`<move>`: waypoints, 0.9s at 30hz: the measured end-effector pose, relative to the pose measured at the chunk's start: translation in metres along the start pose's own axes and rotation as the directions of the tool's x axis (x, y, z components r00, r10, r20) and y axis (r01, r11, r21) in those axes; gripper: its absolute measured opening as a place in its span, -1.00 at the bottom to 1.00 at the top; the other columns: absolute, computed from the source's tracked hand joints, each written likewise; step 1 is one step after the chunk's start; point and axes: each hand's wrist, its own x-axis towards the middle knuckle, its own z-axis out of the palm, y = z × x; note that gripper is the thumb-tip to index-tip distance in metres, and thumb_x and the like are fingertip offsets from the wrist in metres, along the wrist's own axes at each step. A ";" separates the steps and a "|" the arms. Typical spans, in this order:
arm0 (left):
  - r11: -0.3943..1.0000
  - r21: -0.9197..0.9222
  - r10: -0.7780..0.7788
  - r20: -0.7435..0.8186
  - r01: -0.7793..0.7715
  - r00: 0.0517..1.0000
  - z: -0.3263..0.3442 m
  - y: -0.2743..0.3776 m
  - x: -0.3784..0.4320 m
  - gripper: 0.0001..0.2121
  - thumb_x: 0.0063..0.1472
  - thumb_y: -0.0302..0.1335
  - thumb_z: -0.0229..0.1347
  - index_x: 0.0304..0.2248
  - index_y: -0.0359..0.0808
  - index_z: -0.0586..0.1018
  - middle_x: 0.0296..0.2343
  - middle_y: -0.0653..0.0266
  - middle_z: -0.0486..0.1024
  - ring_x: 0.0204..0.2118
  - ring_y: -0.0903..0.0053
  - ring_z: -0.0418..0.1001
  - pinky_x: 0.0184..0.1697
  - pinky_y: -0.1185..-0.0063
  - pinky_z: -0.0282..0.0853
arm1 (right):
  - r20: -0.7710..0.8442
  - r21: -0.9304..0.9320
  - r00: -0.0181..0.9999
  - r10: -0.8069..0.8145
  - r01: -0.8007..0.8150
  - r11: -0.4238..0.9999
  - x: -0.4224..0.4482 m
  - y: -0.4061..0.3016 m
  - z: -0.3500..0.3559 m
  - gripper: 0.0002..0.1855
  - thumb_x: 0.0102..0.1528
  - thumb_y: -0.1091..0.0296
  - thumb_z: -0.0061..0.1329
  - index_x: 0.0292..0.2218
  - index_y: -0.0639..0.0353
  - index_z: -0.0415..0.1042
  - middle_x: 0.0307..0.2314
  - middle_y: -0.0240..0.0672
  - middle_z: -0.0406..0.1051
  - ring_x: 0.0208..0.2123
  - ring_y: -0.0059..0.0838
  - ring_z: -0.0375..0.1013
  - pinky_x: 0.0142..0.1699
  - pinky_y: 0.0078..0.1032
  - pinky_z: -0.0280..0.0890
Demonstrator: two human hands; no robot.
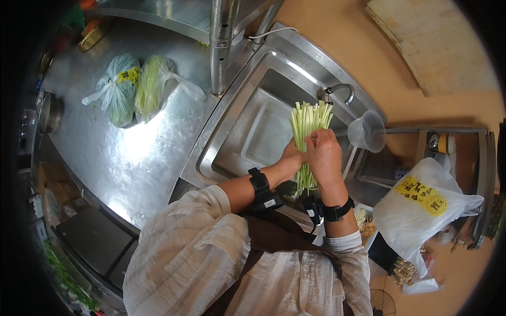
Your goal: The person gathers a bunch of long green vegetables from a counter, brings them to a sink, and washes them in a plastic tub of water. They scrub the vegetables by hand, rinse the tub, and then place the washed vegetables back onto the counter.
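A bunch of pale green, thin vegetable stalks (304,118) is held upright over the right side of the sink (237,106). My left hand (291,160) grips the bunch from its left side. On the right side of the same bunch is my right hand (325,152), its fingers bent against the stalks. The lower end of the bunch hangs between my wrists, with darker leaves partly hidden below. A translucent rectangular tub (269,130) sits in the sink basin, left of the bunch. Both wrists wear black straps with small devices.
A curved faucet (344,93) and a clear plastic container (367,131) are beyond my right hand. Two bagged bundles of greens (120,94) (152,89) lie on the steel counter (95,158). A metal post (221,47) rises by the sink. A white plastic bag (419,205) stands at right.
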 end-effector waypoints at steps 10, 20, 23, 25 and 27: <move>0.953 0.302 0.071 -0.154 -0.021 0.985 0.007 0.005 0.002 -0.54 0.02 -0.44 0.14 -0.09 -0.37 0.28 -0.19 0.18 0.39 -0.14 0.52 0.35 -0.09 0.59 0.26 | -0.084 -0.187 0.996 -0.033 0.017 0.982 -0.001 -0.004 0.008 -0.87 -0.06 0.39 -0.04 -0.46 0.26 0.34 -0.50 -0.10 0.35 -0.55 -0.07 0.40 -0.46 -0.24 0.32; 0.949 0.315 0.111 -0.238 -0.031 0.965 -0.007 -0.016 0.008 -0.52 0.06 -0.32 0.13 -0.10 -0.39 0.27 -0.22 0.14 0.41 -0.16 0.49 0.37 -0.11 0.57 0.28 | -0.043 -0.358 0.990 -0.134 0.110 0.927 0.000 0.002 0.028 -0.83 -0.07 0.36 -0.06 -0.50 0.28 0.28 -0.53 -0.10 0.34 -0.59 -0.14 0.43 -0.52 -0.31 0.36; 0.946 0.322 0.117 -0.240 -0.035 0.964 -0.007 -0.019 0.008 -0.52 0.04 -0.33 0.15 -0.11 -0.38 0.26 -0.22 0.15 0.41 -0.16 0.49 0.37 -0.12 0.57 0.28 | -0.015 -0.383 0.987 -0.160 0.142 0.913 0.001 0.008 0.032 -0.84 -0.08 0.38 -0.07 -0.50 0.28 0.27 -0.54 -0.11 0.34 -0.58 -0.16 0.44 -0.53 -0.36 0.36; 0.940 0.340 0.115 -0.245 -0.026 0.963 -0.007 -0.019 0.008 -0.51 0.04 -0.33 0.15 -0.11 -0.38 0.26 -0.22 0.15 0.41 -0.16 0.49 0.37 -0.12 0.57 0.28 | 0.034 -0.425 0.983 -0.181 0.178 0.888 0.002 0.010 0.033 -0.86 -0.09 0.40 -0.09 -0.50 0.29 0.27 -0.54 -0.10 0.35 -0.57 -0.16 0.44 -0.53 -0.36 0.36; 0.935 0.353 0.109 -0.239 -0.018 0.965 -0.008 -0.018 0.008 -0.50 0.02 -0.34 0.17 -0.11 -0.38 0.26 -0.22 0.16 0.40 -0.16 0.48 0.37 -0.11 0.57 0.28 | 0.038 -0.418 0.986 -0.160 0.161 0.894 0.003 0.011 0.036 -0.86 -0.10 0.41 -0.10 -0.50 0.29 0.27 -0.53 -0.10 0.35 -0.57 -0.14 0.44 -0.52 -0.35 0.36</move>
